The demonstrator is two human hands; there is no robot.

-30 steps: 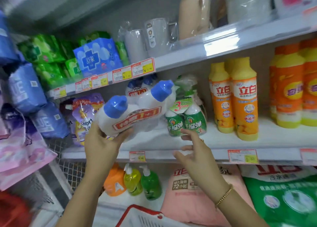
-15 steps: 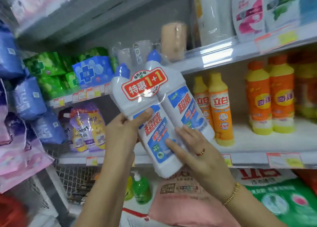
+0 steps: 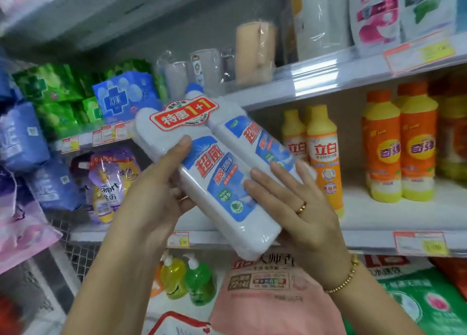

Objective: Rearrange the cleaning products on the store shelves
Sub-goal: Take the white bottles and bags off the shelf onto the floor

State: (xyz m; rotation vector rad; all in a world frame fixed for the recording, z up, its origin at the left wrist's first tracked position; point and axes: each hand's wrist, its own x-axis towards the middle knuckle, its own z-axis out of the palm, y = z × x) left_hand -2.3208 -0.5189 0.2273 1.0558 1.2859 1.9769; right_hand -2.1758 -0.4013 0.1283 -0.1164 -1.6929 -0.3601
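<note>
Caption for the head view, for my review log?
Left hand grips a tilted twin pack of white cleaner bottles, right hand resting on it, before stocked shelves.

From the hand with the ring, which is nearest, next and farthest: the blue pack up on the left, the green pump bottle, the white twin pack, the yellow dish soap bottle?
1. The white twin pack: the right hand touches it.
2. The yellow dish soap bottle: just behind the fingertips, middle shelf.
3. The green pump bottle: lower shelf, down to the left.
4. The blue pack: upper shelf, far left.
</note>
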